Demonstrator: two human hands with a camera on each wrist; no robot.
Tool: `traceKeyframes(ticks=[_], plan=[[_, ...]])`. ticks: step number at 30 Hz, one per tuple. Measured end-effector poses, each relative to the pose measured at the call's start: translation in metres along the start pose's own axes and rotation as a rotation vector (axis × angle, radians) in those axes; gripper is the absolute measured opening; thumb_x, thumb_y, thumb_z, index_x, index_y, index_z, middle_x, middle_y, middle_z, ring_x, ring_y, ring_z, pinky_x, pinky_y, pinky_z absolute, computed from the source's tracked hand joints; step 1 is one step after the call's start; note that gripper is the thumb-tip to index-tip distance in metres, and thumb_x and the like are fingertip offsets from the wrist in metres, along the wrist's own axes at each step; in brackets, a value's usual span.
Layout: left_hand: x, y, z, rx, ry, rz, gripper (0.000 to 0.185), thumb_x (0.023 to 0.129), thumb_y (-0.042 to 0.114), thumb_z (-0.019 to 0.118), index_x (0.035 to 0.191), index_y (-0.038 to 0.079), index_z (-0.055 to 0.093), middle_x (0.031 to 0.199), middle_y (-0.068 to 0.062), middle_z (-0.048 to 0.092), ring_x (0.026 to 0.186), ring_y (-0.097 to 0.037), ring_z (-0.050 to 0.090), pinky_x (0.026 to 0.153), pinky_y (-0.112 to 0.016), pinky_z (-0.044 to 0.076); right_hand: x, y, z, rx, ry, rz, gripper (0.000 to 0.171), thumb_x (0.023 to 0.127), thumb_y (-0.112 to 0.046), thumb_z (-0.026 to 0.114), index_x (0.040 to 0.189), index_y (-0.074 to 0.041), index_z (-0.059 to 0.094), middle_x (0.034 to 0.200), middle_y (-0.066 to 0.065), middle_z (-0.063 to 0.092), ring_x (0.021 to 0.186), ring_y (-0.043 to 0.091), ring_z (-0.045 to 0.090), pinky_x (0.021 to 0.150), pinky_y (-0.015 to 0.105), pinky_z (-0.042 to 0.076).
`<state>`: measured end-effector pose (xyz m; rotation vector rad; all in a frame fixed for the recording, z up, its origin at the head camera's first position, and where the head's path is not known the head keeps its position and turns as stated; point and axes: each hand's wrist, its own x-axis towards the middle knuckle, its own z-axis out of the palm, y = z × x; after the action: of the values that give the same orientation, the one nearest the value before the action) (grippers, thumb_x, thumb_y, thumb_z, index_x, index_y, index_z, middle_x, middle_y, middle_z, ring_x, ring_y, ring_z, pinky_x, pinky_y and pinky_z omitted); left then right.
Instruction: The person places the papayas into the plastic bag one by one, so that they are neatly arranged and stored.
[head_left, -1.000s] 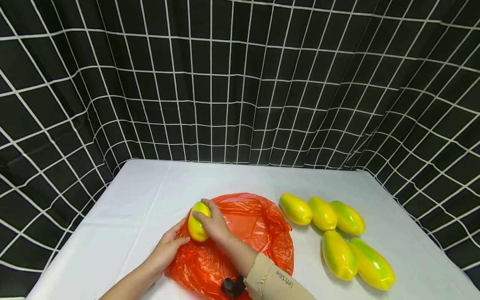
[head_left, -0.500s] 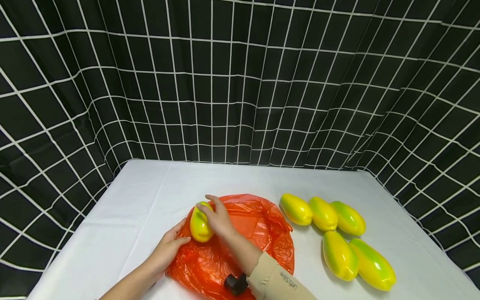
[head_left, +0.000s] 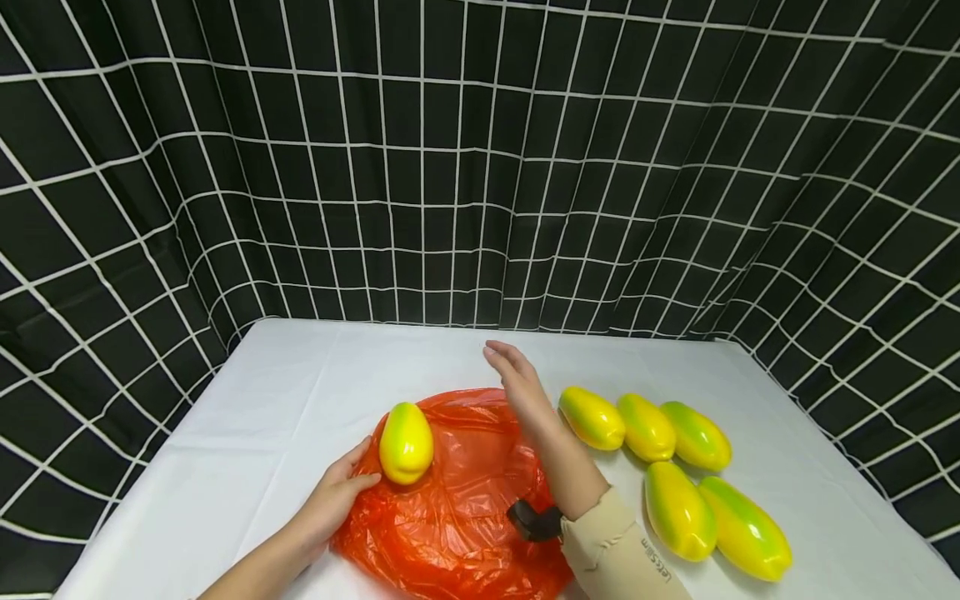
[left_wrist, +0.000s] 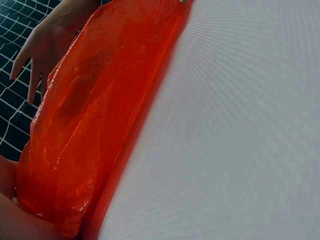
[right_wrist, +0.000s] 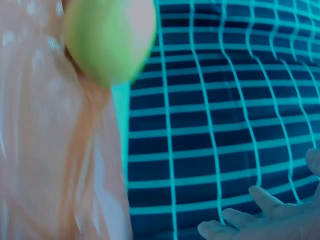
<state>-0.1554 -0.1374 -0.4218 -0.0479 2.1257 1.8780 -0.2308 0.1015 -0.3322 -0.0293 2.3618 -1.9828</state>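
A yellow-green papaya [head_left: 406,442] lies on a crumpled orange plastic bag [head_left: 465,508] spread on the white table [head_left: 285,392]. My left hand [head_left: 335,497] rests on the bag's left edge, thumb beside the papaya, fingers relaxed. My right hand [head_left: 516,382] hovers open above the bag's far right edge, holding nothing, a little left of the loose papayas. The left wrist view shows the orange bag [left_wrist: 90,115] against the table and the right hand [left_wrist: 42,45] beyond it. In the right wrist view the papaya [right_wrist: 107,37] is blurred, with fingertips [right_wrist: 260,215] at the bottom right.
Several more yellow-green papayas [head_left: 678,471] lie in a group on the right side of the table. A black curtain with a white grid [head_left: 480,167] hangs behind and around the table. A black strap [head_left: 532,521] sits on the right wrist.
My right hand let go of the papaya, lifted and moved right toward the loose papayas. The papaya now lies alone on the bag. The left hand stayed put.
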Motion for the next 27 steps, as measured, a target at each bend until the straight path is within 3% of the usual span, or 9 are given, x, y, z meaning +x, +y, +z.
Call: traceKeyframes(ticks=[5,12,19,27], plan=[[0.001,0.000,0.000,0.005,0.001,0.000,0.067,0.092,0.014,0.047,0.149,0.003,0.013,0.156,-0.018,0.010,0.143,-0.038,0.007,0.114,-0.055,0.010,0.003,-0.002,-0.038,0.029,0.035,0.002,0.050,0.098,-0.034,0.039,0.140,-0.008,0.036,0.150,0.011,0.030,0.140,0.031,0.024,0.116,0.049,0.019],[0.002,0.000,0.000,0.004,0.001,0.007,0.066,0.092,0.014,0.046,0.149,0.002,0.014,0.156,-0.019,0.011,0.142,-0.039,0.008,0.114,-0.056,0.011,0.006,0.005,-0.080,-0.095,0.150,0.048,0.058,0.098,-0.043,0.036,0.145,-0.010,0.030,0.153,0.011,0.025,0.141,0.029,0.022,0.117,0.046,0.020],[0.000,-0.001,0.000,-0.005,0.003,0.000,0.066,0.092,0.013,0.046,0.148,0.002,0.013,0.155,-0.019,0.011,0.143,-0.038,0.008,0.114,-0.055,0.010,0.004,0.020,-0.104,-0.197,0.186,0.102,0.062,0.096,-0.048,0.035,0.146,-0.011,0.028,0.153,0.013,0.025,0.141,0.032,0.021,0.116,0.054,0.016],[0.001,0.000,0.000,-0.004,0.000,0.003,0.065,0.093,0.013,0.046,0.148,0.002,0.014,0.156,-0.018,0.011,0.143,-0.038,0.007,0.114,-0.055,0.010,0.007,0.035,-0.117,-0.263,0.221,0.144,0.060,0.096,-0.046,0.037,0.144,-0.010,0.031,0.151,0.015,0.030,0.138,0.034,0.026,0.115,0.054,0.020]])
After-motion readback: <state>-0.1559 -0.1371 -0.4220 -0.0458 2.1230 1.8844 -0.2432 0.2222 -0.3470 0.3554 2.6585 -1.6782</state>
